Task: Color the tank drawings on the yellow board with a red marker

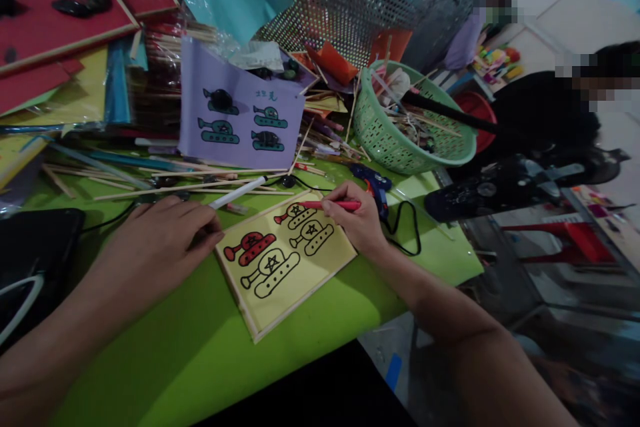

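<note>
My right hand (pixel 356 217) is closed around a red marker (pixel 333 205), its tip touching the upper right tank drawing on a yellow card (pixel 300 283). The card has a wooden-stick border and several black-outlined tanks with stars. The left tank is coloured red, and the upper right one is red at its barrel. At the card's left edge rests my left hand (pixel 175 233), with fingers curled in and partly hidden. A white marker (pixel 240 192) slants out from behind its index finger; whether the fingers grip it, I cannot tell.
Behind the card stands a purple sheet (pixel 243 107) with teal tanks and dark stones. Loose wooden sticks (pixel 195 185) lie before it. A green basket (pixel 415 153) holds odds and ends. A blue glue gun (pixel 373 181) with a black cord lies nearby, beside a dark bottle (pixel 470 190).
</note>
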`<act>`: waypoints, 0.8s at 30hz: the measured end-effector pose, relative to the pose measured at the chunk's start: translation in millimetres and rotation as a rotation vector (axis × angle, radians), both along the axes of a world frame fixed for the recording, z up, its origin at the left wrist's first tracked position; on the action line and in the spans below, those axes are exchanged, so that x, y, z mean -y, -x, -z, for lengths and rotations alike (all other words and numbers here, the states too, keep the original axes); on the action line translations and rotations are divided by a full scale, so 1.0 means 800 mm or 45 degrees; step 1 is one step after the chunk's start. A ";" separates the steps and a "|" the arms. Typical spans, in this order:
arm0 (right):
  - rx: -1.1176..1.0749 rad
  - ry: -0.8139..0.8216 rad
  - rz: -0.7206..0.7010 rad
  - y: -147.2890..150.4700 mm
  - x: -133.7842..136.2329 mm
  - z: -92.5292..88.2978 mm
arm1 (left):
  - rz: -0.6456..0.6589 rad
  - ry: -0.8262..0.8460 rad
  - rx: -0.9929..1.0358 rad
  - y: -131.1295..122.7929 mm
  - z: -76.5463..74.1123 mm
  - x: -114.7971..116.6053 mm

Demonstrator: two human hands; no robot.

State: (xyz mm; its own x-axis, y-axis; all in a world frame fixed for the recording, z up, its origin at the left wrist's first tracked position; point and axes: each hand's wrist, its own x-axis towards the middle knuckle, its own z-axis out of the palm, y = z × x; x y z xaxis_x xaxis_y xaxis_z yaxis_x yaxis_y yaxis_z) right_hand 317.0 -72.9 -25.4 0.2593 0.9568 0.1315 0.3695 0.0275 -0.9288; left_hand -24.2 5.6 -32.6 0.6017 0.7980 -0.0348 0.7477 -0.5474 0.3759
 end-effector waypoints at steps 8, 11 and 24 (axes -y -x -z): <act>0.008 0.009 0.013 0.000 0.000 -0.001 | 0.018 -0.028 -0.013 0.001 0.002 0.000; 0.017 0.013 0.021 -0.001 0.000 -0.003 | 0.017 -0.035 -0.018 0.001 0.003 0.000; -0.246 0.012 0.058 0.000 -0.001 0.001 | -0.012 -0.025 -0.056 -0.001 0.000 0.001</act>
State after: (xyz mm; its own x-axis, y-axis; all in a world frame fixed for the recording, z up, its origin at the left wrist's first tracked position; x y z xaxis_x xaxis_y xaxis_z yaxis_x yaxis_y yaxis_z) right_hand 317.0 -72.1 -26.4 0.3216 0.9446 0.0659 0.1850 0.0056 -0.9827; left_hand -23.0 4.6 -32.8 0.5923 0.8045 -0.0449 0.7684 -0.5472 0.3318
